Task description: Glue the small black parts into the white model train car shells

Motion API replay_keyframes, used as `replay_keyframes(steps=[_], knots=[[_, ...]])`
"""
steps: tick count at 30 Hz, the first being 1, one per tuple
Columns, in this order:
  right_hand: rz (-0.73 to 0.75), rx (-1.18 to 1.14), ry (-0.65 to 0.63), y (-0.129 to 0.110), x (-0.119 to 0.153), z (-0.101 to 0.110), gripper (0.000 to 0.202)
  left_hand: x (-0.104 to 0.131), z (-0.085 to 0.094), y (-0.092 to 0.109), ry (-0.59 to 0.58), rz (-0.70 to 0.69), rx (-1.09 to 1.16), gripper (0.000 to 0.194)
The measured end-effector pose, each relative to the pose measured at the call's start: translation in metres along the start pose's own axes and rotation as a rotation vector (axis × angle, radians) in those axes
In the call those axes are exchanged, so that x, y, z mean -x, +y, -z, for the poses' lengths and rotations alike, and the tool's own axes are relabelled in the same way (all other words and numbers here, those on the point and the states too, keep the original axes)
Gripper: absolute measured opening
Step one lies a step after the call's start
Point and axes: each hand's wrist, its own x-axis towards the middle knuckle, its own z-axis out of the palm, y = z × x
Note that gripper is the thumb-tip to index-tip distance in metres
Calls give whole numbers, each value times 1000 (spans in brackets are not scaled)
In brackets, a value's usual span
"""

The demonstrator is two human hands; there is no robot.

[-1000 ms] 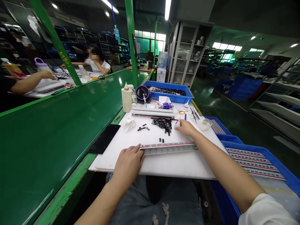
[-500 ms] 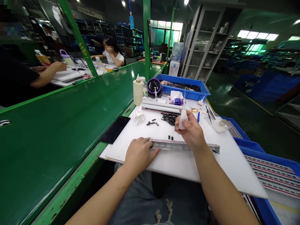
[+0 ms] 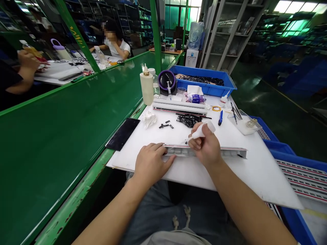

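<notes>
My left hand (image 3: 152, 161) grips the left end of a long white channel profile (image 3: 230, 153) with a red-striped top edge, fingers over its far side and thumb on the near side. My right hand (image 3: 208, 148) is closed around a small white squeeze bottle (image 3: 209, 127). The bottle is tilted, its thin nozzle pointing left and down just above the profile's far edge. Small black pieces beside the nozzle are partly hidden by my right hand. Beyond lie a pile of black parts (image 3: 189, 120) and several loose black pieces (image 3: 166, 125).
A second white profile (image 3: 178, 106) lies farther back, near a cream bottle (image 3: 147, 89), a blue bin (image 3: 209, 89) and a blue knife (image 3: 220, 117). Crumpled tissue (image 3: 149, 119) and a black panel (image 3: 123, 133) are left. Blue trays (image 3: 304, 177) stand right. Co-workers sit beyond the green partition (image 3: 76, 115).
The squeeze bottle has gone from upright to tilted, its nozzle lowered to the profile's far edge. My left hand stays on the profile. The camera view has shifted slightly.
</notes>
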Motion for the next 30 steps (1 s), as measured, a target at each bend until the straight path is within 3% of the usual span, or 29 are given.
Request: replay_keyframes(steps=[5, 11, 30], knots=[[322, 541, -15, 16, 17, -6, 29, 3, 0, 2, 6, 12, -14, 26], [470, 857, -117, 20, 21, -10, 22, 6, -1, 5, 17, 38, -19, 26], [529, 994, -122, 23, 20, -15, 24, 7, -5, 3, 11, 34, -2, 28]])
